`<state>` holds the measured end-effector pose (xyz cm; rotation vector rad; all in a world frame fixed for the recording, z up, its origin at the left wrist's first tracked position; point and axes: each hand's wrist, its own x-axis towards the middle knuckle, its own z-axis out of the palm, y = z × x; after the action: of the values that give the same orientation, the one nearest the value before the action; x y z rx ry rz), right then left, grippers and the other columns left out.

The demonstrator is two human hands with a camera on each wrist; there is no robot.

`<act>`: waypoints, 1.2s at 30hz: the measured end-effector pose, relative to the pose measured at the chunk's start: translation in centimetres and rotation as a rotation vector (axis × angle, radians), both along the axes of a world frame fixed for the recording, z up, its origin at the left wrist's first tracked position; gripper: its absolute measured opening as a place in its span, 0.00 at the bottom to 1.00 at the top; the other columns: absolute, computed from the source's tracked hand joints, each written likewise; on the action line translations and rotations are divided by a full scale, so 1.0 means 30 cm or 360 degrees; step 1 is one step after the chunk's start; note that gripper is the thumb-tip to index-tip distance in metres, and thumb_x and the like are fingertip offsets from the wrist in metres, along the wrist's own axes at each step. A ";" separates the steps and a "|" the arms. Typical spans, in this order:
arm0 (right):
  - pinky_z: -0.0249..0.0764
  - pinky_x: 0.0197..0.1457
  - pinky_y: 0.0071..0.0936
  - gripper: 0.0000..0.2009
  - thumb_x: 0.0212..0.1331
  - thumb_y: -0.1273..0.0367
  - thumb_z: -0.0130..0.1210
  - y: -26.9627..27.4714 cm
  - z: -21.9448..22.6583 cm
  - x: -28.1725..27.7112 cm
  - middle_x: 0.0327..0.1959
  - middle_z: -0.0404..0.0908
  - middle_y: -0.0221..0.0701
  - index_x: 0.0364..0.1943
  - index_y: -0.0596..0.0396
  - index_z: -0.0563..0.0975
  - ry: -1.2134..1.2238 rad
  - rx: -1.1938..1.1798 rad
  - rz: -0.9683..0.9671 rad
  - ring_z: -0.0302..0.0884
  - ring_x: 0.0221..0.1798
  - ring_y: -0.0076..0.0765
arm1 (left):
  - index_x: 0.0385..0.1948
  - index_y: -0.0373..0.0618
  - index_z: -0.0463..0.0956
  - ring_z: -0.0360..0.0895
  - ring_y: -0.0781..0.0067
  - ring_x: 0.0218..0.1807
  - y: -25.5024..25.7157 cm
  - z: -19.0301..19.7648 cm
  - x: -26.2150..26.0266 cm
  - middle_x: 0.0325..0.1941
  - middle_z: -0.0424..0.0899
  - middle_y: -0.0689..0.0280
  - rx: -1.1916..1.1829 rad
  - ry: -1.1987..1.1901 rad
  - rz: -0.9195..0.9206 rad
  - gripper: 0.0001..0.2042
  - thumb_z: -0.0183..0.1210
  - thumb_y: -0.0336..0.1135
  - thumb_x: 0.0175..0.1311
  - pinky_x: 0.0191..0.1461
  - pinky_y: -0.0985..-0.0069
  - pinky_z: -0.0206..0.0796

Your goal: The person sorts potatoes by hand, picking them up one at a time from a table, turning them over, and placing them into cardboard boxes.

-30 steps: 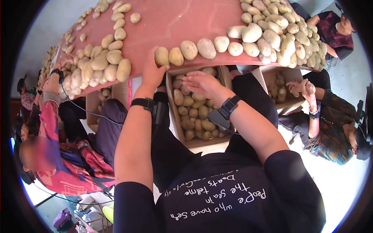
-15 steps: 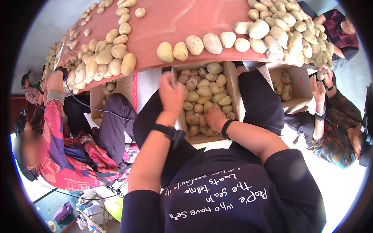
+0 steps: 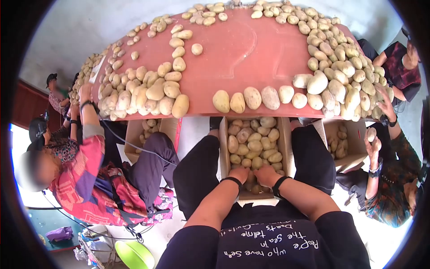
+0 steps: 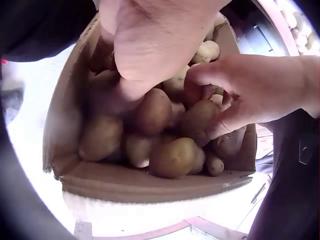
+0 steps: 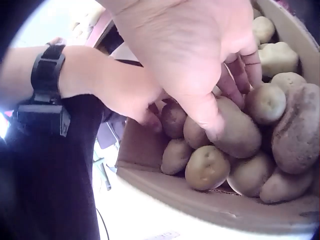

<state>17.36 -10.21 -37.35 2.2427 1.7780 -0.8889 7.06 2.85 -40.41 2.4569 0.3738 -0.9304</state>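
A cardboard box full of potatoes stands between the person's legs, below the table edge. Both hands reach into its near end, side by side. The right hand holds a potato between thumb and fingers; the right wrist view shows the thumb on its near side. In the left wrist view the left hand points down among potatoes at the box's left side, its fingertips hidden or blurred, so its hold cannot be told. Smaller potatoes lie just below the right thumb.
A red table spans the front, with a row of potatoes along its near edge and heaps at left and right. People sit on both sides, beside more boxes of potatoes. A green basin is at lower left.
Both hands have come down from near the table edge into the near end of the box, the right first, then the left. The head view has shifted, showing more of the table.
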 end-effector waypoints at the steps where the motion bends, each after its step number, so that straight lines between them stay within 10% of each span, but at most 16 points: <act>1: 0.73 0.46 0.42 0.11 0.50 0.65 0.55 0.002 -0.008 0.010 0.35 0.83 0.35 0.38 0.48 0.79 0.0043 -0.0027 -0.0026 0.76 0.47 0.46 | 0.49 0.41 0.74 0.74 0.52 0.56 0.012 0.015 0.009 0.51 0.78 0.52 -0.0011 0.0015 -0.0022 0.16 0.39 0.33 0.68 0.57 0.60 0.67; 7: 0.73 0.48 0.42 0.16 0.48 0.63 0.59 0.045 0.017 0.019 0.37 0.82 0.40 0.42 0.52 0.77 0.0106 -0.0108 -0.0178 0.78 0.44 0.46 | 0.44 0.40 0.74 0.79 0.49 0.47 0.108 0.063 0.056 0.45 0.80 0.47 -0.0194 0.0051 -0.0053 0.16 0.54 0.39 0.57 0.50 0.60 0.70; 16: 0.72 0.48 0.34 0.28 0.46 0.65 0.64 0.118 0.111 0.033 0.40 0.79 0.43 0.52 0.60 0.68 0.0998 0.0496 -0.0814 0.79 0.44 0.41 | 0.51 0.38 0.70 0.80 0.58 0.48 0.196 0.313 0.063 0.45 0.80 0.52 -0.0714 -0.0039 0.0927 0.26 0.59 0.50 0.58 0.49 0.63 0.73; 19: 0.72 0.49 0.27 0.29 0.50 0.67 0.63 0.130 0.212 0.051 0.42 0.77 0.38 0.57 0.60 0.65 0.1763 0.0385 -0.1341 0.76 0.44 0.32 | 0.58 0.40 0.63 0.77 0.60 0.53 0.167 0.341 0.021 0.54 0.74 0.56 -0.1774 -0.0018 0.1874 0.26 0.56 0.46 0.63 0.50 0.61 0.75; 22: 0.73 0.47 0.27 0.35 0.55 0.62 0.61 0.138 0.239 0.051 0.46 0.76 0.37 0.64 0.62 0.59 0.1921 0.0833 -0.1162 0.75 0.44 0.29 | 0.63 0.48 0.58 0.75 0.60 0.55 0.163 0.371 -0.012 0.58 0.73 0.61 -0.2392 -0.0283 0.1711 0.25 0.53 0.41 0.67 0.54 0.54 0.72; 25: 0.73 0.47 0.26 0.32 0.59 0.65 0.58 0.134 0.258 0.076 0.46 0.74 0.35 0.65 0.61 0.59 0.1754 0.0980 -0.1214 0.74 0.44 0.29 | 0.62 0.48 0.59 0.77 0.61 0.53 0.203 0.458 -0.017 0.56 0.74 0.60 -0.2379 -0.0502 0.1768 0.22 0.51 0.38 0.67 0.48 0.62 0.75; 28: 0.73 0.45 0.26 0.31 0.59 0.66 0.56 0.099 0.246 0.106 0.45 0.73 0.33 0.65 0.60 0.58 0.2002 0.0778 -0.1474 0.73 0.42 0.26 | 0.58 0.46 0.60 0.78 0.66 0.47 0.297 0.579 0.005 0.49 0.74 0.61 -0.1560 -0.0900 0.1981 0.22 0.54 0.36 0.64 0.32 0.75 0.74; 36: 0.71 0.39 0.25 0.24 0.59 0.67 0.54 0.042 0.118 0.114 0.39 0.74 0.28 0.60 0.58 0.65 0.1944 0.0282 -0.1453 0.74 0.40 0.25 | 0.60 0.37 0.63 0.75 0.59 0.49 0.652 0.545 0.177 0.54 0.74 0.57 0.0007 -0.1347 0.1470 0.28 0.56 0.39 0.58 0.47 0.64 0.73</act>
<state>20.77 -8.94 -33.81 2.8687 0.8336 -2.7945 12.36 22.41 -24.07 2.0388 1.0247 0.4688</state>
